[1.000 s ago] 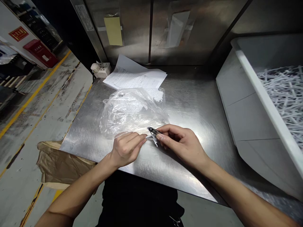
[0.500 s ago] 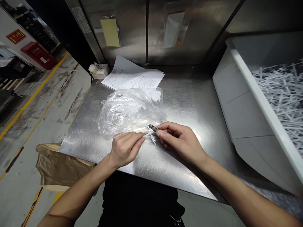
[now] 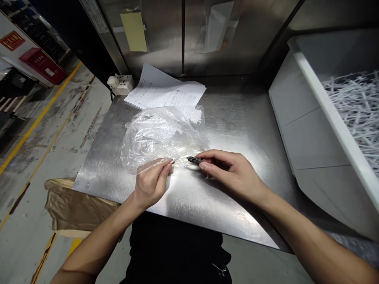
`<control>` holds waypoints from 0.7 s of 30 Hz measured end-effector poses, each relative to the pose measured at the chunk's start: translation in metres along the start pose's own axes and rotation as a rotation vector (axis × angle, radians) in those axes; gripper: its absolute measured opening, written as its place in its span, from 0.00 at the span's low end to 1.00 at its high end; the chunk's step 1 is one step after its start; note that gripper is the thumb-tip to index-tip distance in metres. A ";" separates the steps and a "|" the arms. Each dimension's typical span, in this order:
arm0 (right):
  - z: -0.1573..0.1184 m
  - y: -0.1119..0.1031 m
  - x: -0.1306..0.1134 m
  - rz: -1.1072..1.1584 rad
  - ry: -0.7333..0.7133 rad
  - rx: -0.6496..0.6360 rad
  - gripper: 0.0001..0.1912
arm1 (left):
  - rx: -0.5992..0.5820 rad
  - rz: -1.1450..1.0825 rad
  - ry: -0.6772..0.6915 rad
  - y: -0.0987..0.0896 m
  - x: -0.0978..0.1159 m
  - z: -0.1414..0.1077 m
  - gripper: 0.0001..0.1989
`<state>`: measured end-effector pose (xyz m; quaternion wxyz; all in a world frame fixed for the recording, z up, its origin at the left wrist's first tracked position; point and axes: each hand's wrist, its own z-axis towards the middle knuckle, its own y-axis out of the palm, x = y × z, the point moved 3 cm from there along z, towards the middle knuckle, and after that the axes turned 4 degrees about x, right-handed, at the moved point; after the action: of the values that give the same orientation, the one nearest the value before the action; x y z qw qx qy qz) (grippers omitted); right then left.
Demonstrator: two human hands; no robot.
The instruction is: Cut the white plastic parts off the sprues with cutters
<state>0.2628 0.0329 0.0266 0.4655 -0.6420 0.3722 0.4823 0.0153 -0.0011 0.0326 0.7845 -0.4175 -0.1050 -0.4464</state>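
Observation:
My left hand (image 3: 151,182) pinches one end of a small white branched plastic piece (image 3: 180,161) between thumb and fingers. My right hand (image 3: 235,170) is closed around a metal nail clipper (image 3: 194,160), whose jaws point left toward that piece. A short gap separates the clipper's tip from the white piece. Behind both hands, on the steel table (image 3: 237,118), lies a clear plastic bag (image 3: 145,132) with many tiny white bits in it. The bag's near edge reaches my left hand.
On the right stands a large grey bin (image 3: 314,134) heaped with white plastic sticks (image 3: 358,110). Printed sheets (image 3: 166,90) and a white power socket (image 3: 124,83) lie at the back. A brown paper bag (image 3: 79,209) is by the table's left front edge.
My left hand has moved slightly left with the white piece, away from the clipper. The clipper was right at the piece before and is now apart from it. The view has shifted slightly.

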 end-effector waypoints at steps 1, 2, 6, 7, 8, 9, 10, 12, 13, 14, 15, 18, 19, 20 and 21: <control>0.000 0.000 0.000 0.000 0.000 -0.005 0.18 | 0.002 0.001 0.000 0.000 0.000 0.000 0.09; -0.001 0.000 0.000 0.000 -0.002 -0.007 0.18 | 0.002 0.004 0.001 0.000 0.000 0.000 0.09; -0.003 0.002 -0.002 -0.009 -0.008 -0.019 0.17 | -0.011 0.026 0.004 0.000 0.000 0.001 0.09; -0.003 0.003 -0.002 -0.011 -0.009 -0.019 0.17 | -0.020 0.031 0.003 0.000 0.000 0.000 0.09; -0.003 0.003 -0.003 -0.015 -0.010 -0.017 0.18 | -0.027 0.034 0.002 0.000 0.000 0.000 0.09; -0.004 0.003 -0.003 -0.020 -0.012 -0.012 0.18 | -0.034 0.035 -0.001 0.000 0.000 0.000 0.09; -0.004 0.003 -0.003 -0.026 -0.014 -0.007 0.18 | -0.039 0.033 -0.002 0.000 0.000 0.000 0.09; -0.004 0.003 -0.003 -0.043 -0.017 0.003 0.18 | -0.045 0.030 -0.003 0.000 0.000 0.000 0.09; -0.004 0.003 -0.003 -0.048 -0.018 0.006 0.17 | -0.046 0.030 -0.003 0.000 0.000 0.000 0.08; -0.004 0.003 -0.003 -0.049 -0.018 0.009 0.17 | -0.046 0.029 -0.001 0.000 0.000 0.000 0.08; -0.004 0.004 -0.003 -0.046 -0.019 0.010 0.17 | -0.045 0.029 0.001 0.001 0.000 0.000 0.08; -0.003 0.006 -0.002 -0.022 -0.022 0.023 0.16 | -0.041 0.024 0.003 0.001 0.000 0.000 0.08; -0.002 0.007 -0.001 -0.010 -0.019 0.031 0.16 | -0.037 0.025 0.003 0.001 -0.001 0.000 0.09; -0.002 0.009 -0.001 0.004 -0.014 0.040 0.15 | -0.032 0.029 0.002 0.001 -0.001 -0.001 0.09; -0.001 0.011 0.000 0.022 -0.004 0.046 0.15 | -0.023 0.037 -0.001 0.002 -0.002 -0.001 0.09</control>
<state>0.2531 0.0284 0.0244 0.4756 -0.6260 0.3893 0.4799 0.0153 -0.0005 0.0300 0.7877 -0.4286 -0.0922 -0.4328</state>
